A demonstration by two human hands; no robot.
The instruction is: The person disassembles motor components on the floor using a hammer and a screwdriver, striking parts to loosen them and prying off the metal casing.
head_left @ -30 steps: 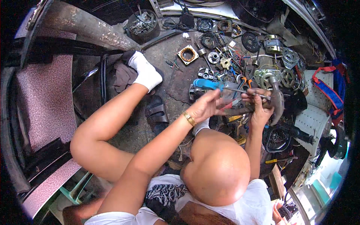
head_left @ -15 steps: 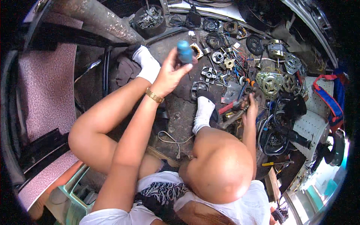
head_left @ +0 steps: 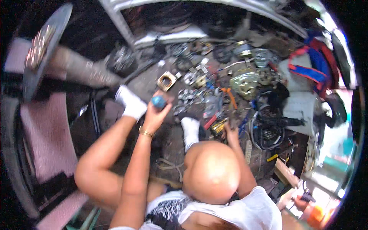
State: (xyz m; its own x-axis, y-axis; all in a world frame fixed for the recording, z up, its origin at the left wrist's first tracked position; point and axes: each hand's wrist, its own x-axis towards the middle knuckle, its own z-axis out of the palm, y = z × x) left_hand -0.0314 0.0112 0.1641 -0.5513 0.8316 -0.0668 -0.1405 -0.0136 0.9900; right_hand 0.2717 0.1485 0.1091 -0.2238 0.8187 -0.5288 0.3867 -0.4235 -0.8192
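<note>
1. Nearest to me I see a bald head (head_left: 211, 170) and a white shirt (head_left: 245, 211), with a bare knee (head_left: 94, 176) folded up on the left.
2. My left hand (head_left: 157, 113) is raised at the end of the left forearm, which wears a gold bracelet (head_left: 146, 132) at the wrist. Its fingers are curled tight around a blue round-topped handle (head_left: 158, 101), which sticks up above the fist, over the floor and just right of a white sock.
3. That white sock (head_left: 131, 102) sits just left of the left hand; a second white sock (head_left: 190, 130) lies between the two hands.
4. My right hand (head_left: 230, 128) is down among the parts on the floor, right of the head. It rests close against a yellow and black tool (head_left: 218, 126), but I cannot tell whether the fingers are closed on anything; the view is blurred there.
5. Farther off, the dirty floor (head_left: 168, 142) is strewn with metal parts: a square yellow-framed coil piece (head_left: 166, 81), orange-handled pliers (head_left: 230, 96) and a round wound motor part (head_left: 245, 82).
6. At the far right lies a red and blue strap (head_left: 306, 69) on a pale cloth.
7. On the far left stands a round dark disc (head_left: 42, 42) on edge.
</note>
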